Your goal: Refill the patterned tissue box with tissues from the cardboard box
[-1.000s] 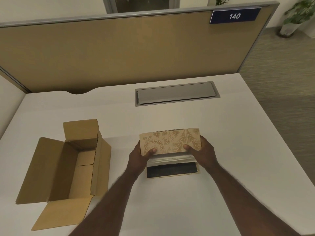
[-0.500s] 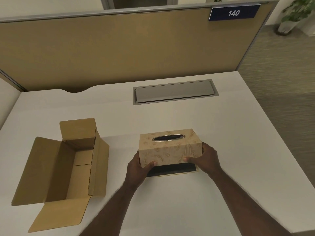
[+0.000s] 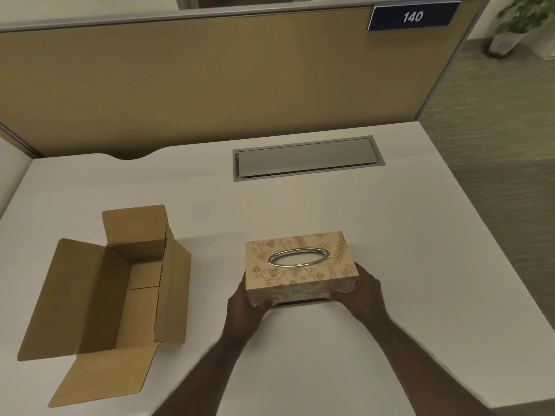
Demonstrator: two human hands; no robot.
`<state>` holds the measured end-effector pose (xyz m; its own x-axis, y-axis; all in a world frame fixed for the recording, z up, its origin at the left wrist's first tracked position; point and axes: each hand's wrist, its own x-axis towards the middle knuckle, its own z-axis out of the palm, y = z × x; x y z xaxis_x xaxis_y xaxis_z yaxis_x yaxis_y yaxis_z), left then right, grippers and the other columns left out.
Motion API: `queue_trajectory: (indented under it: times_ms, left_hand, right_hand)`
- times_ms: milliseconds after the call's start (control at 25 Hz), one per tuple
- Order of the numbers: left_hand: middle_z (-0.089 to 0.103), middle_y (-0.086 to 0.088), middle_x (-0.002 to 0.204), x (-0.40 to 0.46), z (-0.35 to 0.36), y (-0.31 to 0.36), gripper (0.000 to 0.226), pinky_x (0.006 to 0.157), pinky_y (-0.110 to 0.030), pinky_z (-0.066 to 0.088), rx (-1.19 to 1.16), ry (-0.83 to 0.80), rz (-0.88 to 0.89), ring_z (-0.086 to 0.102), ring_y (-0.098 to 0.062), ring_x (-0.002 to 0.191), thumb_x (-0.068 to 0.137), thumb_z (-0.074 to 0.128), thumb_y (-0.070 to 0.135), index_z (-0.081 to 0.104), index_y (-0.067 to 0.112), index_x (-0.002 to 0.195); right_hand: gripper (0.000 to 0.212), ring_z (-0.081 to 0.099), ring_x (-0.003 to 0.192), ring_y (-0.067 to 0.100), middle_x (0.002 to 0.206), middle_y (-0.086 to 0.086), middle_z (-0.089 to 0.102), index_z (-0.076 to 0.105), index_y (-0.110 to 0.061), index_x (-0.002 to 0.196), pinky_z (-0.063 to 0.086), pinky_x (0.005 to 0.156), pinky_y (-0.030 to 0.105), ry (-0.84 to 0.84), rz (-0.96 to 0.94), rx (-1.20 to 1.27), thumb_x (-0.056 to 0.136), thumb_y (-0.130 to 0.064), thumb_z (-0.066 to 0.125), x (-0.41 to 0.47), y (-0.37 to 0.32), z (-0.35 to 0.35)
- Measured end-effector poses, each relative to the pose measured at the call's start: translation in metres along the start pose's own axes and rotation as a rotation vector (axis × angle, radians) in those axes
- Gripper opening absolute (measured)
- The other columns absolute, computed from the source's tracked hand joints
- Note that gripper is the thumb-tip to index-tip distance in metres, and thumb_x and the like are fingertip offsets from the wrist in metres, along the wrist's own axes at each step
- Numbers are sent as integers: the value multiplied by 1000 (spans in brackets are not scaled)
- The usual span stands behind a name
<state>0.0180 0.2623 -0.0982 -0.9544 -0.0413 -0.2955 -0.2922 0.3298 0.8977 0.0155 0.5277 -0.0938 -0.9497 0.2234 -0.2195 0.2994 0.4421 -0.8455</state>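
Observation:
The patterned tissue box is beige with a gold floral print and a silver oval slot on top. It stands upright near the desk's front middle, over a dark base plate of which only a thin strip shows. My left hand grips its left end and my right hand grips its right end. White shows through the oval slot. The cardboard box lies open on the left, flaps spread, its inside looking empty.
The white desk has a grey cable hatch set in at the back and a tan partition behind with a "140" sign. The desk's right edge drops to carpet; a potted plant stands far right.
The patterned cover was tilted up with white tissues and the dark base showing; both hands turned it upright and lowered it down over the base, which is now almost hidden.

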Motion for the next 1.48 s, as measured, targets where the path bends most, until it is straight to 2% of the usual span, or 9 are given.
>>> queue_trajectory:
  times_ms: [240,440,680,800,1040,1120,1280,1360,1480]
  left_hand:
    - [66,40,105,-1,4,-10,69,83,-14,54,40,5,-2,63,10,102,70,84,2,56,28,127]
    - [63,48,97,-4,8,-10,72,76,0,45,66,27,-7,59,21,96,69,81,-7,53,33,122]
    - [61,29,101,-8,13,-15,67,74,3,42,63,73,8,55,28,93,70,80,-7,56,20,126]
    - [62,26,108,-9,13,-19,69,76,1,43,67,67,16,58,21,98,71,82,-3,55,17,131]
    - [65,4,125,-11,13,-23,74,79,3,42,80,63,29,59,-11,111,73,82,1,50,10,139]
    - [64,11,123,-12,12,-20,76,78,3,42,73,53,29,59,-6,109,72,82,1,49,16,139]
    - [59,44,115,-11,8,-17,90,80,1,43,58,19,17,54,19,109,69,85,8,37,49,135]
    - [56,40,124,-11,6,-10,95,86,-4,46,32,15,14,53,19,113,69,87,16,33,46,140]
    - [41,36,136,-11,3,4,102,92,-1,38,20,15,39,44,25,119,70,88,28,21,39,146]
  right_hand:
    - [65,64,83,-17,90,-18,71,69,-18,111,48,71,3,17,12,4,52,-11,94,-4,11,6]
    - [61,62,83,-20,90,-17,70,69,-14,110,47,70,2,27,25,-16,54,-9,93,-8,21,10]
    - [59,66,84,9,91,-12,70,68,-11,111,44,68,0,44,5,-44,56,-7,91,-12,23,13]
    - [58,67,86,10,93,-11,71,68,-10,110,43,68,-1,50,-6,-63,57,-7,91,-14,26,14]
    - [59,66,87,11,100,0,75,67,-8,113,42,67,-3,46,-15,-90,59,-7,90,-15,26,13]
    - [64,67,89,9,99,-8,73,66,-12,117,43,68,-2,41,-14,-83,58,-11,91,-18,23,13]
    - [80,60,91,-19,101,-32,63,52,-37,124,44,75,-1,36,-38,-49,57,-20,92,-22,14,10]
    - [82,60,100,-11,111,-31,60,47,-34,129,40,81,-2,29,-40,-44,60,-26,91,-24,6,8]
    - [110,38,139,15,153,-3,39,27,-15,150,34,109,26,80,-55,-104,62,-47,85,-21,1,7]
